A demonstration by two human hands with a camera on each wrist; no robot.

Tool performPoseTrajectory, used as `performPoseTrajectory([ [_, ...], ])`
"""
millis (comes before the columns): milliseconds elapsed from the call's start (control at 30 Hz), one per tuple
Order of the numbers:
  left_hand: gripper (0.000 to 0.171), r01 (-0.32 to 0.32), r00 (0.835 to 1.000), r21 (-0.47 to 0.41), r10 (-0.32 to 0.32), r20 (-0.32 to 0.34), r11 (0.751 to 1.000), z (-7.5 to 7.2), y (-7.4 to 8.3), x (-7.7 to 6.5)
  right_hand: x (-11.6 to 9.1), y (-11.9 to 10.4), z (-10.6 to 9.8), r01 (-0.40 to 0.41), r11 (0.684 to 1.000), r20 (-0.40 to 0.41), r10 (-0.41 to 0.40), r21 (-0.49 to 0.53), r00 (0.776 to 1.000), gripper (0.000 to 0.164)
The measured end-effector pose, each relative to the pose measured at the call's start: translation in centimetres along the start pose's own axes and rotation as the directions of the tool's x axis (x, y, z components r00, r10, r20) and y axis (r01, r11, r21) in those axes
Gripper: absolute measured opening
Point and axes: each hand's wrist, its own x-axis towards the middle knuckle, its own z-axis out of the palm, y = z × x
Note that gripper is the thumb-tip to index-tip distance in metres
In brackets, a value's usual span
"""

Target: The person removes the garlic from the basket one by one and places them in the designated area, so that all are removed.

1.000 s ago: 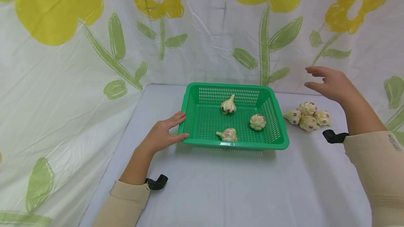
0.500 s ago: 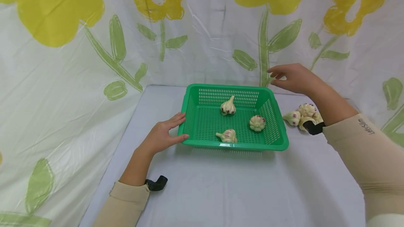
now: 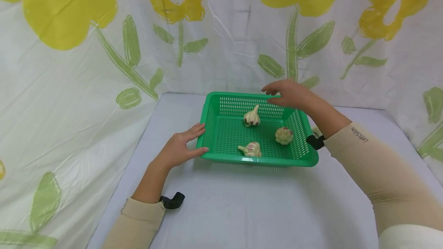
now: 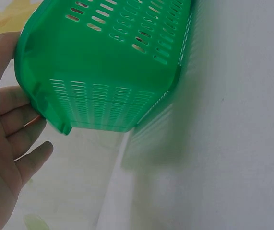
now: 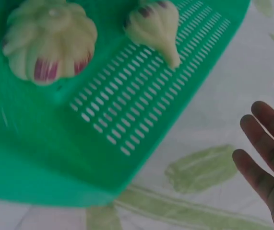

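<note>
Three garlic bulbs lie in a green slotted plastic basket [image 3: 259,161]: one bulb [image 3: 252,116] near the back wall, another bulb [image 3: 284,136] at the right, and a third bulb [image 3: 250,149] by the front wall. My left hand [image 3: 180,147] touches the basket's left rim with thumb and fingers fairly straight. In the left wrist view its fingers [image 4: 26,136] lie loosely at the rim. Over the back right of the basket hovers my right hand [image 3: 290,94], holding nothing. The right wrist view shows its fingers [image 5: 261,139] spread apart, beside the basket's edge.
A white-covered table [image 3: 221,203] bears the basket. Behind it hangs a sheet [image 3: 228,60] printed with yellow flowers. To the basket's right, my right wrist hides most of a garlic pile [image 3: 316,131]. A black wrist camera [image 3: 173,200] sits on the left wrist.
My right hand has moved left, from above the garlic pile to above the basket's back right side. The left hand, the basket and the bulbs in it have stayed put.
</note>
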Motion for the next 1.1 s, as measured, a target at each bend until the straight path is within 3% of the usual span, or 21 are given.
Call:
performPoseTrajectory([
  [467, 0.070, -0.005, 1.000, 0.005, 0.005, -0.002, 1.000, -0.1, -0.2, 0.2, 3.2, -0.3, 4.1, 0.067, 0.994, 0.039, -0.071, 0.090, 0.997, 0.047],
  [700, 0.069, -0.012, 1.000, 0.006, 0.012, -0.008, 1.000, 0.0, -0.2, 0.1, 4.1, 0.1, 5.5, 0.003, 0.992, 0.112, -0.018, 0.130, 0.994, 0.053],
  [1100, 0.069, -0.022, 1.000, 0.015, 0.022, -0.010, 1.000, 0.1, -0.3, 0.1, 4.7, 0.2, 7.5, -0.097, 0.985, 0.241, 0.061, 0.143, 0.969, 0.060],
])
